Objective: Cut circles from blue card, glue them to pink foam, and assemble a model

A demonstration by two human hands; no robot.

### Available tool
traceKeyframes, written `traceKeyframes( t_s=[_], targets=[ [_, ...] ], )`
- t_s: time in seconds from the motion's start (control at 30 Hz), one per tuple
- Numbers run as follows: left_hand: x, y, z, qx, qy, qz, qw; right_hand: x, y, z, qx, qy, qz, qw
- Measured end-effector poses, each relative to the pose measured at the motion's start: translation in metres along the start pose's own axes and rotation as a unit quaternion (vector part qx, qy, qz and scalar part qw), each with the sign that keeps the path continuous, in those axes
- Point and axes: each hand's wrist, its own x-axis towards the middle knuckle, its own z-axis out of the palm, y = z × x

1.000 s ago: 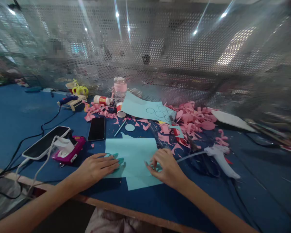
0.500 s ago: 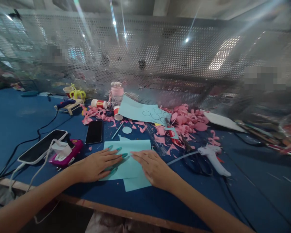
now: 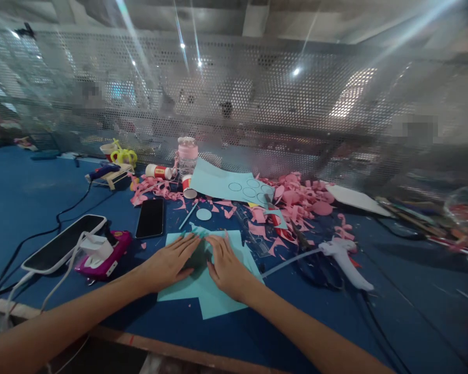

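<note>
Light blue paper sheets (image 3: 218, 304) lie overlapping at odd angles on the table in front of me. My left hand (image 3: 169, 265) rests over the left part of the top sheet, fingers stretched toward its far edge and thumb apart. From the other side my right hand (image 3: 228, 267) reaches over the same paper, its fingers slightly bent and the thumb spread away. The fingertips of both hands come close together at the far edge, where a small bit of blue paper sticks up. Whether they grip that edge cannot be made out.
Beyond the sheets lie a blue paper disc (image 3: 203, 214), a phone (image 3: 150, 218) and a blue sheet with drawn circles (image 3: 230, 182). Pink scraps (image 3: 296, 197) heap behind. Right are scissors (image 3: 320, 270) and a white glue gun (image 3: 345, 265); left, a purple power strip (image 3: 105, 259).
Both hands have slid forward from the middle of the blue paper to its far edge. The right fingers now point away from me instead of leftward. The view has tilted slightly up.
</note>
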Motion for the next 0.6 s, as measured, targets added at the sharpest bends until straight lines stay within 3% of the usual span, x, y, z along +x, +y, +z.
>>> traceKeyframes(
  t_s=[0.2, 0.47, 0.6],
  targets=[
    [0.0, -0.006, 0.011, 0.001, -0.059, -0.029, 0.998, 0.002, 0.008, 0.002, 0.034, -0.059, 0.0, 0.998],
    [0.001, -0.006, 0.012, 0.012, -0.066, -0.023, 0.997, 0.016, -0.017, 0.01, 0.039, -0.064, 0.109, 0.991],
    [0.0, -0.008, 0.013, -0.006, -0.067, -0.027, 0.997, 0.021, -0.021, 0.012, 0.047, -0.079, 0.1, 0.991]
  ],
)
